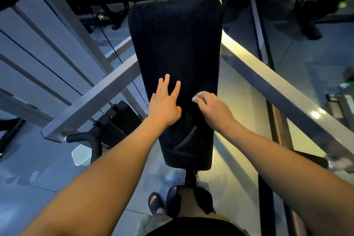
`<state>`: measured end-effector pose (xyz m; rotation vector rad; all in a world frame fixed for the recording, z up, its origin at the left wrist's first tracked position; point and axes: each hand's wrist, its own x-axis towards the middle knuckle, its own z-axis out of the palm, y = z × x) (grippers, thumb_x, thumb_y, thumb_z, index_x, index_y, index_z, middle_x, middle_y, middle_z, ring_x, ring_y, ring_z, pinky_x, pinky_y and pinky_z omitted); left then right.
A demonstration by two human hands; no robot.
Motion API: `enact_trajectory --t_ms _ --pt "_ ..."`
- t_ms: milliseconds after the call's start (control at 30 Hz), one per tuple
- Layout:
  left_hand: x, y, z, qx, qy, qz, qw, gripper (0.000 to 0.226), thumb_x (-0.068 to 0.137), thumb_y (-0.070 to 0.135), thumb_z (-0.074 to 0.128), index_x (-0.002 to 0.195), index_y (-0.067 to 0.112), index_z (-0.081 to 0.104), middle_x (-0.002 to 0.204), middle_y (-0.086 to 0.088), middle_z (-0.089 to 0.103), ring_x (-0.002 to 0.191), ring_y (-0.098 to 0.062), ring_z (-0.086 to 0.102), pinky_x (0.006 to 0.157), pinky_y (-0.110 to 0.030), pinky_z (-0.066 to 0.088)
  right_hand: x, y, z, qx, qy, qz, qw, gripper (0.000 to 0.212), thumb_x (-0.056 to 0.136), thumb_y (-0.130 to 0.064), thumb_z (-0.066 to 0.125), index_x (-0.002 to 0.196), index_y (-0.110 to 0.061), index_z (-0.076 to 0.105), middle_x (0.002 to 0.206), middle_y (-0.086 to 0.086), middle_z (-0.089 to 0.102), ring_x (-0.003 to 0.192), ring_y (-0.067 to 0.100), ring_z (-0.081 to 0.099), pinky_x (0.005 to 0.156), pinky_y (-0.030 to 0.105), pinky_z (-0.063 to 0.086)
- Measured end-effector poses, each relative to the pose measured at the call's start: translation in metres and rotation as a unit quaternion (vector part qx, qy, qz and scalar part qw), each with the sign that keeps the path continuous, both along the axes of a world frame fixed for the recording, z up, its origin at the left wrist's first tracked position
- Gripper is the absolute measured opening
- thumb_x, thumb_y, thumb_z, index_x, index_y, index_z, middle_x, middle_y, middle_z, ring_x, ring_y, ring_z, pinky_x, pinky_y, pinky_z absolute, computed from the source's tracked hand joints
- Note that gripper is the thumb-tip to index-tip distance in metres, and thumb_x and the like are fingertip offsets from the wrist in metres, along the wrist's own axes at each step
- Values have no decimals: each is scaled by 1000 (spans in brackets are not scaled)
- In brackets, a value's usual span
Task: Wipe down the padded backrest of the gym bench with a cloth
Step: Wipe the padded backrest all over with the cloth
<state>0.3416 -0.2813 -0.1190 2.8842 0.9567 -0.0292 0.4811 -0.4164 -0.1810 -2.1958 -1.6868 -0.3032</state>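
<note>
The black padded backrest (176, 40) runs up the middle of the view, its lower end near my legs. My left hand (164, 101) lies flat on the pad's lower left part with fingers straight and spread. My right hand (214, 110) is over the pad's lower right part, fingers curled round a small pale cloth (200, 96). Only a crumpled bit of the cloth shows past the fingers, pressed to the pad.
Grey steel frame beams (92, 101) slope down on the left and a second beam (287, 90) on the right. A weight stack (118, 120) and a black handle (86, 138) sit lower left. A white tub (81, 154) stands on the floor. My sandalled foot (155, 202) is below the bench.
</note>
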Motion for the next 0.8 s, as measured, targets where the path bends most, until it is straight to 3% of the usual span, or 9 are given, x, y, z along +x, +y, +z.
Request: enact_trajectory --t_ms 67,167,267,367,467,533,600,700,800 --pt "3 -2 -1 6 13 6 1000 87 93 33 58 160 29 1 163 -3 -26 152 -28 -19 122 -52 20 -10 -14 -28 -55 22 9 998 27 108 -38 42 119 -25 62 120 -2 62 110 20 58 91 40 48" --pt "3 -2 -1 15 17 5 1000 88 94 34 58 160 29 0 163 -3 -27 152 -29 -19 121 -54 24 -14 -32 -33 -135 18 11 991 31 100 -16 61 131 -12 58 128 8 53 113 28 57 80 37 54" --pt "4 -4 -1 9 12 8 1000 88 94 32 58 161 28 0 162 -3 -29 152 -29 -20 118 -51 32 8 -32 5 -2 54 8 999 34 92 -6 67 124 -12 61 125 12 55 106 33 60 70 38 54" --pt "7 -10 -2 -3 5 17 1000 88 93 29 58 161 25 1 161 -3 -32 151 -29 -24 108 -44 45 31 -22 49 96 59 -47 992 36 96 -8 62 131 -17 59 134 9 53 117 30 55 81 39 54" --pt "12 -16 1 -10 4 28 1000 88 94 30 58 161 23 1 161 -4 -33 150 -30 -26 101 -38 50 26 -14 43 83 107 -72 988 35 96 -13 65 130 -19 58 134 3 52 118 25 52 87 42 56" --pt "13 -17 2 -8 8 29 1000 87 94 30 57 161 23 1 161 -4 -34 150 -30 -26 96 -36 51 9 -22 14 49 159 -89 982 25 102 -18 56 127 -19 60 130 0 53 116 19 49 92 40 52" --pt "12 -17 2 -3 11 25 1000 88 94 28 57 161 23 0 161 -4 -34 150 -30 -26 92 -35 53 -10 -34 -17 -39 187 -101 976 25 106 -18 47 127 -15 60 129 7 53 117 25 50 94 41 49" --pt "11 -18 1 0 16 20 1000 88 94 28 56 161 23 -1 160 -4 -35 150 -30 -26 89 -35 54 -26 -46 -33 -132 225 -157 953 25 99 -4 53 120 -14 61 125 12 54 114 33 56 90 42 52" --pt "10 -18 5 -3 18 20 1000 87 95 27 56 161 24 -1 160 -4 -35 150 -30 -26 88 -33 54 -19 -38 -14 -13 312 -222 924 25 90 6 55 107 -13 58 113 13 54 98 34 59 82 39 52"
